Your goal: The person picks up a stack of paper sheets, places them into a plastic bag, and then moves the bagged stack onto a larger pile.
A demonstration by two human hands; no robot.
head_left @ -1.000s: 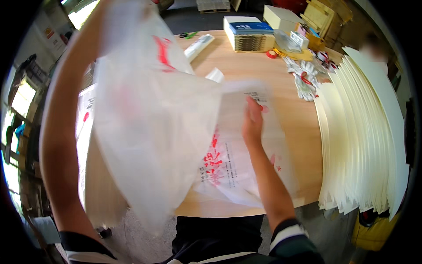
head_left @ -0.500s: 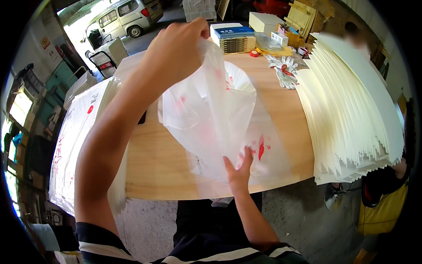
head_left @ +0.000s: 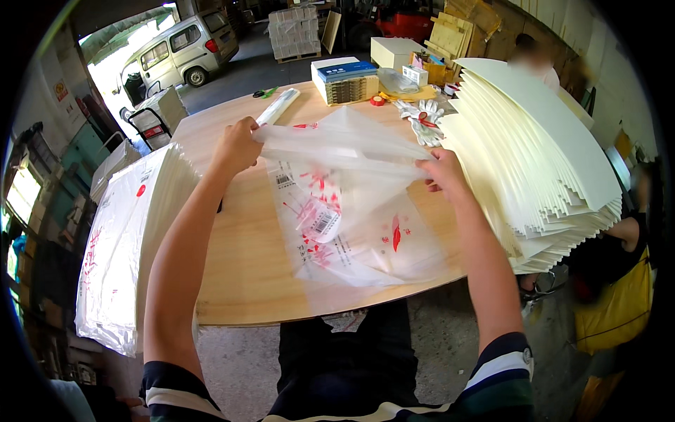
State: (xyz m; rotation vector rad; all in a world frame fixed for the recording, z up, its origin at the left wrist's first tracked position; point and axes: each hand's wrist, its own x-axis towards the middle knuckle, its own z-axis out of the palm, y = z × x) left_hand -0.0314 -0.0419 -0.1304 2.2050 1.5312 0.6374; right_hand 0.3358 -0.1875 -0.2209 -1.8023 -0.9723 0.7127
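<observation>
Plastic bag (head_left: 344,149) — fingers (head_left: 434,171) at both edges

the bag (head_left: 373,204) is thin, see-through, whitish film printed with red and black marks, with barcodes toward its left. its near part lies spread and lightly creased on the table (head_left: 235,260); its far part is raised, stretched into folds from left to right, the mouth hard to make out.

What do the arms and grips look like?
The left grip and right grip are ungloved human hands. The left forearm and right forearm are bare, no watch or cable showing. The left sleeve and right sleeve are short and dark, each with a pale band; the right shows dark green.
</observation>
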